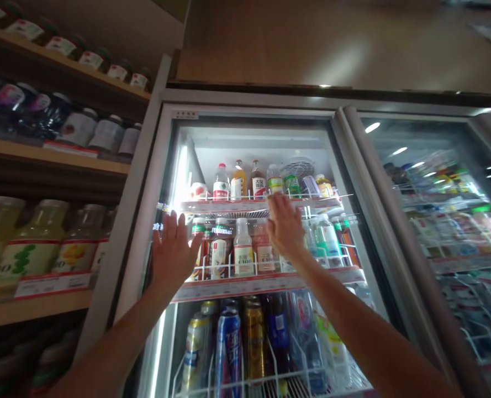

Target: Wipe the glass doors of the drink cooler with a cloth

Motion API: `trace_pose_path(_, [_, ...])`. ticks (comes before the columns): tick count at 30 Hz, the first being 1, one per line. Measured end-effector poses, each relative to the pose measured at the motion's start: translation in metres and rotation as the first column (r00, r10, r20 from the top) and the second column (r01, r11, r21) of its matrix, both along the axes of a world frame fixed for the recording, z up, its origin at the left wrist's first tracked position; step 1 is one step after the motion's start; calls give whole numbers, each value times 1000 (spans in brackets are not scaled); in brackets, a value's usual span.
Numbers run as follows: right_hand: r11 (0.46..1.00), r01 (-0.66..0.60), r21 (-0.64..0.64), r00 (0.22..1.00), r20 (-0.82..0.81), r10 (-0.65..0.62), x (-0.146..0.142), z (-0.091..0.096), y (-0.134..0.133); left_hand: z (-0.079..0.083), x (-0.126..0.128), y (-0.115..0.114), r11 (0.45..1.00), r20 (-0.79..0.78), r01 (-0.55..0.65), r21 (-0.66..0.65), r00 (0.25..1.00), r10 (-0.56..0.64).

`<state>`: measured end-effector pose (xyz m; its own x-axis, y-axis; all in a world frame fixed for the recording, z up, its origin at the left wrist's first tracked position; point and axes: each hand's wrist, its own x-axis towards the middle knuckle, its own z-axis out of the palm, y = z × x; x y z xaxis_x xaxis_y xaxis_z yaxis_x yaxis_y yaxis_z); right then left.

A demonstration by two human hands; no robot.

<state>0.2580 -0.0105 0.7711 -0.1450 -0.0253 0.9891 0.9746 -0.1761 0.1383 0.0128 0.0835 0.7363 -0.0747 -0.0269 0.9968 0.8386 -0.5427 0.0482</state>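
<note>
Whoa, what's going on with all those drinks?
Someone is facing a lit drinks fridge. Their left hand is open, raised near the fridge's left side. Their right hand is raised in front of the upper shelves, a bit blurry. Neither seems to hold a drink, and I can't tell if they touch anything. Bottles line those shelves, with tall cans below.

Across the top of the frame, the wood-grained panel (270, 44) looked smooth and glossy. The door frame (249, 102) below had a satin, metallic finish; the glass door (419, 188) at right gleamed. At centre, the bottles (243, 251) looked like smooth plastic; the cans (228, 351) underneath were shiny metal, the shelf (42, 309) at lower left matt wood
</note>
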Motion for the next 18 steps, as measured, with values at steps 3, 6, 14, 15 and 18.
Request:
trace_pose_path(3, [992, 26, -127, 978, 208, 1, -8, -8, 0, 0, 0, -2, 999, 1, 2, 33, 1000, -2])
trace_pose_path(6, [998, 36, -60, 998, -55, -39, 51, -4, -26, 0, 1, -3, 998, 9, -2, 66, 1000, 1])
trace_pose_path(14, [996, 11, 90, 953, -301, 16, 56, 12, -23, -2, 13, -6, 991, -12, 72, 111, 997, -71])
trace_pose_path(15, [998, -59, 36, 976, -207, 65, 30, 8, -12, -1, 21, -12, 981, -57, 127, 144, 991, -120])
trace_pose_path(18, [944, -329, -7, 943, -61, 328, -33, -11, 14, 3, 61, -35, 910, -260, 353, 218, 920, -294])
